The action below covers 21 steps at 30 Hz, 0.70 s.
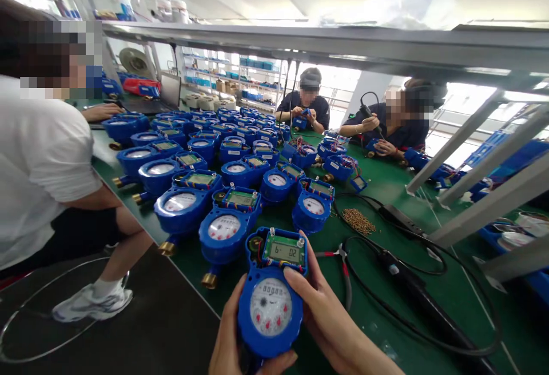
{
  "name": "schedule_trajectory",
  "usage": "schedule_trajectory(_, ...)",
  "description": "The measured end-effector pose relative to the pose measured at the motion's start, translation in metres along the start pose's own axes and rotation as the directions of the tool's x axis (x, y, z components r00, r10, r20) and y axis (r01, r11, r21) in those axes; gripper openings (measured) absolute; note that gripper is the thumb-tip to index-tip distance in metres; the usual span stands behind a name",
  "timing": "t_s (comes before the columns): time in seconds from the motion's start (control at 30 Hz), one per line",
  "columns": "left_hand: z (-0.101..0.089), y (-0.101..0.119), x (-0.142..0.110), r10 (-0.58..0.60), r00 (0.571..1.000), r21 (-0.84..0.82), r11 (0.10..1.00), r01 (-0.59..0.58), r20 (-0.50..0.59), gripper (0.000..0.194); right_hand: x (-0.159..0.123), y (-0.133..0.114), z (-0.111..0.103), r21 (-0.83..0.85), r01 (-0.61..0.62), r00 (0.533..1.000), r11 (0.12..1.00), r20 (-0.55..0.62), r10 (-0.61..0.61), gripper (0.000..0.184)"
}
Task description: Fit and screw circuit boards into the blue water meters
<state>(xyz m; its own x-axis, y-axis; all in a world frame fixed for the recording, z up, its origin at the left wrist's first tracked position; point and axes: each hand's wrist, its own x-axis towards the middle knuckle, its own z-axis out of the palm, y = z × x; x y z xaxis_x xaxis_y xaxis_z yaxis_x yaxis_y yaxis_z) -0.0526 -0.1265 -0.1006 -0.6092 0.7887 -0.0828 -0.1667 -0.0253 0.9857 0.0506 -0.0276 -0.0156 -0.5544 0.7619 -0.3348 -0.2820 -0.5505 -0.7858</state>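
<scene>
Both hands hold a blue water meter (271, 309) in front of me, its round dial facing up and its small green circuit board with a lit display uncovered at the top. My left hand (229, 329) wraps the meter's left side and underside. On the right edge, my right hand (319, 292) grips beside the display, thumb on the casing. Just beyond stand more blue water meters (225, 227) with brass pipe ends, their displays also uncovered. Red-handled cutting pliers (342, 252) lie to the right of my right hand.
A black electric screwdriver (407, 286) with a looping cable and a pile of small brass screws (358, 222) lie on the green table (381, 332). A person in white (47, 158) sits at left near a laptop (170, 90). Two people work across the table. A shelf (274, 38) spans overhead.
</scene>
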Motion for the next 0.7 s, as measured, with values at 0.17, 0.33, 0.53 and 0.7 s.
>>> schedule_trajectory(0.17, -0.001, 0.013, 0.02, -0.037, 0.998, 0.009, 0.999, 0.036, 0.043, 0.101, 0.004, -0.015, -0.002, -0.163, 0.017, 1.0, 0.986, 0.028, -0.012, 0.106)
schedule_trajectory(0.33, 0.003, 0.024, 0.03, -0.005, 0.997, 0.095, 0.995, -0.002, 0.077, 0.098, -0.001, -0.021, -0.017, -0.366, 0.047, 0.998, 0.93, 0.065, -0.025, 0.104)
schedule_trajectory(0.53, -0.012, 0.028, 0.038, 0.103, 0.988, 0.347, 0.928, -0.137, 0.113, 0.09, -0.007, -0.011, -0.031, -0.385, 0.129, 0.985, 0.914, 0.158, -0.073, 0.098)
schedule_trajectory(0.7, -0.063, 0.058, 0.053, 0.331, 0.847, 0.594, 0.605, -0.529, 0.417, 0.054, -0.015, -0.003, -0.042, -0.492, 0.078, 0.994, 0.867, 0.102, -0.032, 0.102)
